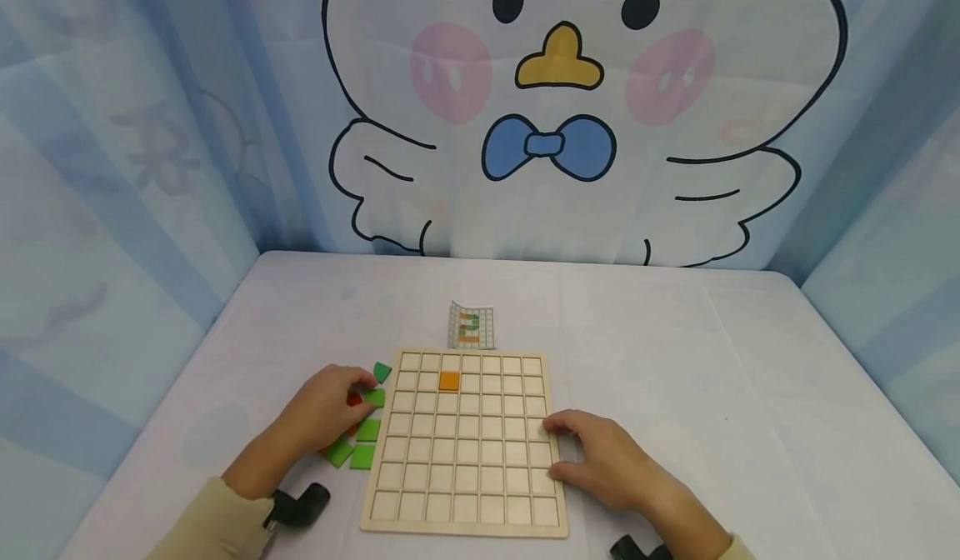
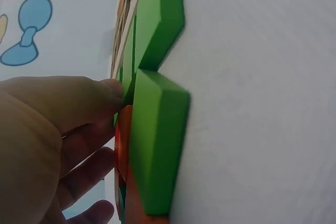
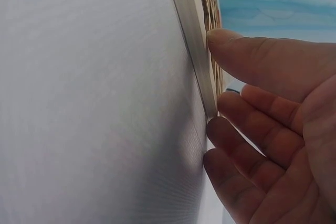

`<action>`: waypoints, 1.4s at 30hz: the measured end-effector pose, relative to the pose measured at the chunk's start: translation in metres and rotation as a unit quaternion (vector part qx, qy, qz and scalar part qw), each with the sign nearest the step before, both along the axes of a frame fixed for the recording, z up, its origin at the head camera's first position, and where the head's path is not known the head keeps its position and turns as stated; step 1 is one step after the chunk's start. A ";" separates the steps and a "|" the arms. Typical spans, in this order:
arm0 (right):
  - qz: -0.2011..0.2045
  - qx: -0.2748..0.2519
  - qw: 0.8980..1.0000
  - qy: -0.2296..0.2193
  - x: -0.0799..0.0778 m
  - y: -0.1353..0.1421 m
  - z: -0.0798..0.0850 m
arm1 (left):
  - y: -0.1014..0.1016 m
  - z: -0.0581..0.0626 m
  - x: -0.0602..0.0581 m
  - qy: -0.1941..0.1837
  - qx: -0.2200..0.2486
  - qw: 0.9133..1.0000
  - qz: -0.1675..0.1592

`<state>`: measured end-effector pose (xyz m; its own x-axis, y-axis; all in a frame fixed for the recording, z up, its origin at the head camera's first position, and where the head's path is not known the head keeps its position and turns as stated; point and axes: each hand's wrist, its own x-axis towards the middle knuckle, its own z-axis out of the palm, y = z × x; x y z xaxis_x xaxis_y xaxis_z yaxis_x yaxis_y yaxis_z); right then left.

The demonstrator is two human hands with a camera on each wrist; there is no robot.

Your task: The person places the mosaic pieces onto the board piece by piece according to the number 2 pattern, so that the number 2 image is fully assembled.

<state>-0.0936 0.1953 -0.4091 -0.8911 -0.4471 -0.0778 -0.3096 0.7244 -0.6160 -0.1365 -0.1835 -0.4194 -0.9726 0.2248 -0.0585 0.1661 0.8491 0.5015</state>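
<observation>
A wooden grid board (image 1: 463,527) lies flat on the table, with one orange square tile (image 1: 449,381) in a cell near its far edge. Along the board's left edge, my left hand (image 1: 324,406) pinches a green tile (image 1: 375,397) between thumb and index finger. More green tiles (image 1: 362,457) lie close by, and in the left wrist view a thick green block (image 2: 157,145) overlaps orange and red pieces. Part of the red piece (image 1: 354,397) is hidden under the left hand. My right hand (image 1: 607,460) rests at the board's right edge with loosely bent fingers, its thumb touching the rim (image 3: 202,51).
A small pattern card (image 1: 472,327) with a printed grid stands just beyond the board. A dark green piece (image 1: 382,372) sits by the board's far left corner. Black wrist devices (image 1: 302,506) show near both sleeves. A patterned curtain (image 1: 555,210) hangs behind the table.
</observation>
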 end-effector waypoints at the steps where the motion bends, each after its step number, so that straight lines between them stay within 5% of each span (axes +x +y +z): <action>1: 0.000 0.000 1.000 0.000 0.000 0.000 0.000 | 0.000 0.000 0.000 0.005 -0.004 1.000 0.000; 25: -0.002 0.003 1.000 0.002 0.000 -0.001 0.000 | 0.004 0.007 0.005 0.022 0.056 0.998 0.005; 42: 0.000 0.002 1.000 0.004 0.000 0.000 -0.001 | 0.024 0.019 0.002 0.020 0.053 0.998 -0.002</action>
